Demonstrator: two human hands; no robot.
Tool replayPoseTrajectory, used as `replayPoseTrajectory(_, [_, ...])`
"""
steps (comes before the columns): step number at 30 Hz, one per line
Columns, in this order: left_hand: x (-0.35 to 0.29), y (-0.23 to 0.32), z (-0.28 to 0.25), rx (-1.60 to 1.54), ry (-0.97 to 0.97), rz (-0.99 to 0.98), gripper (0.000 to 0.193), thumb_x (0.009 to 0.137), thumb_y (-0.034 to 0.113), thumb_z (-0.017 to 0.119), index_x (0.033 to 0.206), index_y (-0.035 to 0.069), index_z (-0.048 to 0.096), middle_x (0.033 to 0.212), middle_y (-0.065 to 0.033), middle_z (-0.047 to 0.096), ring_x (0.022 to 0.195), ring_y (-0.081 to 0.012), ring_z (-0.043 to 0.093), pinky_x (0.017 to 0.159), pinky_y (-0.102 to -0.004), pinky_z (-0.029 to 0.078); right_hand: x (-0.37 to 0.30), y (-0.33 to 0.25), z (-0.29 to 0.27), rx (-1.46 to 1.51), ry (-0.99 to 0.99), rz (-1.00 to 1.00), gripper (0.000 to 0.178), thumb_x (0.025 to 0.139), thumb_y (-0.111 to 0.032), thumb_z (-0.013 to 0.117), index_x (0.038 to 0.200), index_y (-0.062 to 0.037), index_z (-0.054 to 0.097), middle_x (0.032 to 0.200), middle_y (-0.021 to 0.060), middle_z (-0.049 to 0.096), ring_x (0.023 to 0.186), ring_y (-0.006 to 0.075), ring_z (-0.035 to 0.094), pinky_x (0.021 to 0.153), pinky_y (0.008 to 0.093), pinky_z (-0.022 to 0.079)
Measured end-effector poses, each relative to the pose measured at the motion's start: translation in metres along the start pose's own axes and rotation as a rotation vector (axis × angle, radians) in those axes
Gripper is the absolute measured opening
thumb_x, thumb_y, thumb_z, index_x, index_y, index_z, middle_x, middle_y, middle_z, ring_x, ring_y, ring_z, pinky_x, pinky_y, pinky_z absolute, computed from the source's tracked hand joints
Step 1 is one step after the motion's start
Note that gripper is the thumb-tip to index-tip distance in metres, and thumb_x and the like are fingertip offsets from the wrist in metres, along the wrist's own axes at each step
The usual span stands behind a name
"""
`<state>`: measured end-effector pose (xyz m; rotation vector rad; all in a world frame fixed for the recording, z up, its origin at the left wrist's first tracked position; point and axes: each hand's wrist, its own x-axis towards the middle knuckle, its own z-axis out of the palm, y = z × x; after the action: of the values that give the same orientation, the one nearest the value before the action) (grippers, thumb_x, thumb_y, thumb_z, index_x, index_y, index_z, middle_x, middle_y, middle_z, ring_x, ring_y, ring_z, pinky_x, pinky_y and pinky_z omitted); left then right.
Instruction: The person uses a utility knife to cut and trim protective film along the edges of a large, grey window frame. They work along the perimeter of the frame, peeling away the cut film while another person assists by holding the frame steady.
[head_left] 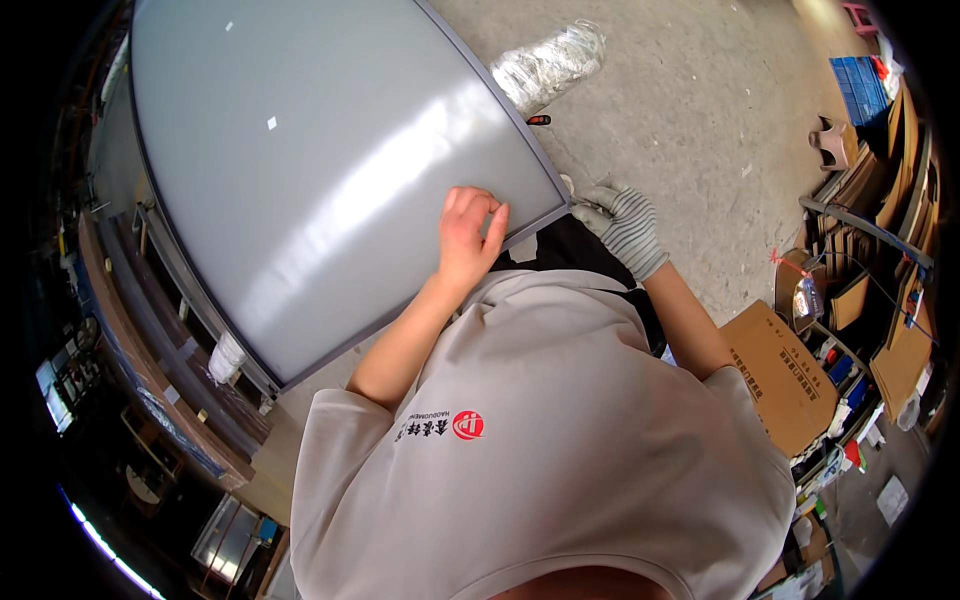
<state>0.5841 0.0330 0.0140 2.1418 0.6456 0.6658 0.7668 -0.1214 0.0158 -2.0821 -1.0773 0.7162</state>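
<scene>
A large, glossy grey panel (370, 190) with a thin dark frame lies in front of me and reaches far to the left. Over its near right part is my bare left hand (468, 235), fingers loosely curled and thumb apart, holding nothing; whether it touches the surface I cannot tell. My right hand (628, 228), in a grey striped glove, is at the panel's near right corner. Its fingers are closed, and a small pale thing (568, 184) shows beside the corner at the fingertips. What it grips is too small to make out.
On the concrete floor (690, 130), a bundle in clear plastic wrap (550, 65) lies past the panel's right edge, near a small black-and-orange tool (539, 120). A cardboard box (775, 380) and a cardboard rack (880, 230) stand right. Long wrapped profiles (150, 370) lie left.
</scene>
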Motion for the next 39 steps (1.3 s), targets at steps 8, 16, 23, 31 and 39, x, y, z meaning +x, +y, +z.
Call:
replayPoseTrajectory(8, [0.001,-0.001,-0.003,-0.009,-0.001,-0.002,0.011,0.080,0.003,0.066,0.075,0.003,0.056,0.081,-0.0086,0.058,0.080,-0.0267,0.052,0.071,-0.0350,0.043,0.006,-0.003,0.011,-0.545,-0.021,-0.249,0.009,0.080,-0.020,0.065,0.082,-0.0119,0.062,0.078,0.0073,0.058,0.073,0.0272,0.061,0.065,0.0398,0.049])
replayPoseTrajectory(16, [-0.002,-0.003,-0.009,-0.009,0.051,0.022,0.011,0.081,0.003,0.065,0.075,0.003,0.055,0.080,-0.0086,0.057,0.079,-0.0267,0.052,0.071,-0.0353,0.043,-0.013,0.031,0.004,-0.361,0.067,0.017,0.019,0.086,-0.024,0.060,0.092,-0.0065,0.060,0.083,0.0163,0.061,0.074,0.0340,0.062,0.065,0.0443,0.049])
replayPoseTrajectory(23, [-0.004,-0.005,-0.012,-0.026,0.025,0.009,0.011,0.081,0.002,0.064,0.075,0.002,0.055,0.080,-0.0082,0.058,0.080,-0.0265,0.052,0.072,-0.0352,0.043,-0.005,0.016,0.025,0.324,0.094,0.451,0.026,0.084,-0.024,0.068,0.097,-0.0019,0.065,0.074,0.0120,0.063,0.063,0.0227,0.058,0.063,0.0370,0.050])
replayPoseTrajectory(31, [-0.007,-0.005,-0.018,-0.039,0.045,0.007,0.011,0.082,0.004,0.065,0.076,0.002,0.056,0.081,-0.0083,0.058,0.081,-0.0263,0.052,0.072,-0.0358,0.043,-0.012,0.054,0.029,0.085,-0.008,0.533,0.041,0.085,-0.024,0.067,0.114,0.0036,0.059,0.092,0.0140,0.068,0.079,0.0220,0.064,0.074,0.0357,0.050])
replayPoseTrajectory(39, [-0.002,0.003,-0.009,-0.021,-0.052,0.087,0.013,0.074,0.007,0.072,0.082,0.005,0.063,0.089,-0.0066,0.060,0.087,-0.0262,0.054,0.076,-0.0361,0.045,-0.026,0.017,0.007,-0.009,0.015,0.286,0.024,0.090,-0.024,0.056,0.103,-0.0065,0.066,0.092,0.0194,0.066,0.084,0.0351,0.064,0.075,0.0378,0.051])
